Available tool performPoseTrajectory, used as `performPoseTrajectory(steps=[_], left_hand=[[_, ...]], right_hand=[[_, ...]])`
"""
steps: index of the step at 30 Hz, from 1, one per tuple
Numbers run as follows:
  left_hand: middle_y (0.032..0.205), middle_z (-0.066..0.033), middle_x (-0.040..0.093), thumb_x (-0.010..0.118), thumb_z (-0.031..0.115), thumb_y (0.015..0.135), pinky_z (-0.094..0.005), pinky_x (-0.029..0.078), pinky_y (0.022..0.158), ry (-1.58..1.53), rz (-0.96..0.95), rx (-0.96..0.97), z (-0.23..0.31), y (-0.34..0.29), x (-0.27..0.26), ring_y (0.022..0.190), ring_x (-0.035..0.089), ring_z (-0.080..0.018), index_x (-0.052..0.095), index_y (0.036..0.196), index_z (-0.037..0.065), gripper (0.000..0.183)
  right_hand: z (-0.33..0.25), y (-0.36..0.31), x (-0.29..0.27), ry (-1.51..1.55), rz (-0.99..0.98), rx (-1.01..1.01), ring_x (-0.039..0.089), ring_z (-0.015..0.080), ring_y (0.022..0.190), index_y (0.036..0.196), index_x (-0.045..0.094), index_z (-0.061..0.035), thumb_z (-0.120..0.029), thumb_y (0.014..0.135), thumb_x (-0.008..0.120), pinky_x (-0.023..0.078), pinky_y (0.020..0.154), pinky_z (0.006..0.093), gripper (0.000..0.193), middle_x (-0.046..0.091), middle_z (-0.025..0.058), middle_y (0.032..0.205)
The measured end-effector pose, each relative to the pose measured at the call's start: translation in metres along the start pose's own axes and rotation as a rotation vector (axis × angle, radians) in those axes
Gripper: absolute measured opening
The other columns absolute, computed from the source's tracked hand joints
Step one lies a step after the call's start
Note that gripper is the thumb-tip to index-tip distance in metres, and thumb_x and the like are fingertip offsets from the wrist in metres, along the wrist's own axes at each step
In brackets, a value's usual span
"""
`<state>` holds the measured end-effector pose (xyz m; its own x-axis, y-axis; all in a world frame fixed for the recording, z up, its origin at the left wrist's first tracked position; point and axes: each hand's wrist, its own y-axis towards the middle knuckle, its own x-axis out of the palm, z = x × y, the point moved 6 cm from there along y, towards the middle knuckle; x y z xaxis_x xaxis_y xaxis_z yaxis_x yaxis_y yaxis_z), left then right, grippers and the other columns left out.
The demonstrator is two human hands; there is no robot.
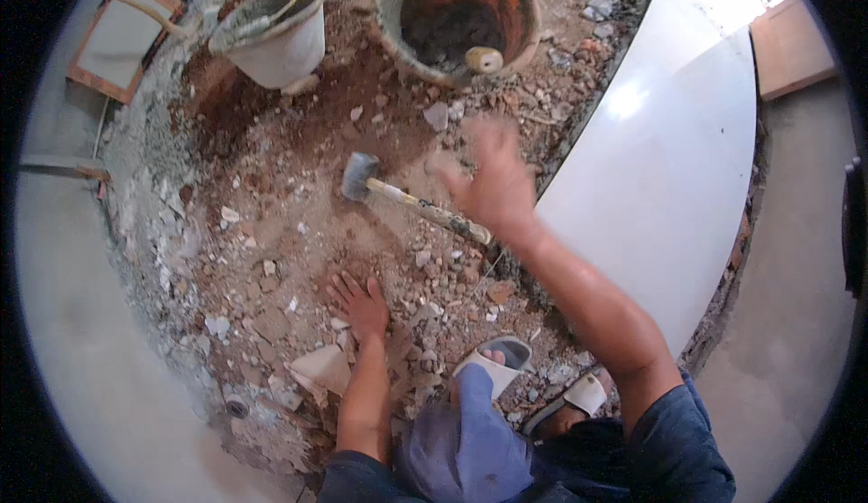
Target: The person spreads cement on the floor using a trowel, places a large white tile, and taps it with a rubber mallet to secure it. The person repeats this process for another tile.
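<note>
My left hand [361, 308] rests on the rubble-strewn ground with its fingers spread, holding nothing. My right hand [495, 177] is lifted beside the edge of a large white tile [653, 155]. Motion blurs it, but the thumb and fingers stand apart and nothing shows in them. A mallet [425, 209] with a grey head and a worn, light handle lies on the ground between my hands. Its handle end lies just below my right hand, and its head points away to the left.
Farther off stand a whitish bucket [287, 51] and a wide mortar-caked tub [529, 28], with a rounded tool handle [484, 60] at the tub's near rim. Broken tile pieces [323, 369] and stones cover the soil. My sandalled feet [500, 360] are close by. A wooden-framed panel [127, 37] leans left.
</note>
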<state>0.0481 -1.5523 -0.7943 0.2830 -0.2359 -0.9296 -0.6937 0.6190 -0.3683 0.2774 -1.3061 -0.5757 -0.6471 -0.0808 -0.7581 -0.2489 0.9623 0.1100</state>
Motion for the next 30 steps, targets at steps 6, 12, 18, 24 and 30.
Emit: performPoseTrajectory(steps=[6, 12, 18, 24, 30], left_hand=[[0.156, -0.0152, 0.015, 0.027, 0.055, 0.098, -0.0637, 0.015, 0.109, 0.092, 0.146, 0.068, 0.002, -0.001, 0.007, 0.144, 0.009, -0.0367, 0.02, 0.149, 0.006, 0.071], [0.157, -0.0121, 0.016, 0.028, 0.055, 0.097, -0.0629, 0.015, 0.11, 0.114, 0.171, 0.05, -0.002, 0.005, 0.017, 0.144, 0.01, -0.0348, 0.02, 0.149, 0.01, 0.07], [0.157, -0.0133, 0.014, 0.026, 0.057, 0.097, -0.0611, 0.013, 0.111, 0.151, 0.154, 0.042, -0.002, 0.007, 0.019, 0.144, 0.01, -0.0367, 0.02, 0.148, 0.004, 0.074], [0.155, -0.016, 0.019, 0.025, 0.058, 0.097, -0.0566, 0.012, 0.112, 0.11, 0.164, 0.043, -0.003, 0.008, 0.022, 0.144, 0.011, -0.036, 0.022, 0.148, 0.004, 0.074], [0.155, -0.0149, 0.02, 0.026, 0.059, 0.096, -0.0569, 0.013, 0.111, 0.106, 0.217, 0.049, -0.007, 0.007, 0.021, 0.144, 0.013, -0.0343, 0.023, 0.148, 0.007, 0.074]], right_hand=[[0.011, 0.127, -0.034, -0.1, 0.157, -0.113, 0.062, 0.0367, 0.1, 0.121, 0.057, -0.0079, -0.037, 0.085, 0.063, 0.052, 0.082, 0.0451, 0.047, 0.062, 0.0213, 0.11], [0.043, 0.13, -0.095, 0.162, -0.068, 0.208, 0.066, 0.0214, 0.086, 0.104, 0.069, -0.0046, -0.031, 0.086, 0.062, 0.053, 0.076, 0.0325, 0.032, 0.068, 0.0152, 0.097], [0.019, -0.022, -0.224, 0.429, 0.096, 0.024, 0.066, 0.0239, 0.085, 0.122, 0.05, 0.0046, -0.027, 0.086, 0.059, 0.054, 0.075, 0.0327, 0.049, 0.062, 0.0187, 0.105], [0.102, -0.155, -0.191, 0.202, -0.347, 0.75, 0.063, 0.0219, 0.075, 0.111, 0.055, -0.0007, -0.033, 0.092, 0.055, 0.049, 0.067, 0.0374, 0.038, 0.062, 0.0099, 0.074], [0.119, -0.25, -0.147, -0.247, -0.656, 0.67, 0.064, 0.0383, 0.077, 0.103, 0.047, -0.0024, -0.03, 0.09, 0.056, 0.05, 0.066, 0.047, 0.032, 0.062, 0.0227, 0.081]])
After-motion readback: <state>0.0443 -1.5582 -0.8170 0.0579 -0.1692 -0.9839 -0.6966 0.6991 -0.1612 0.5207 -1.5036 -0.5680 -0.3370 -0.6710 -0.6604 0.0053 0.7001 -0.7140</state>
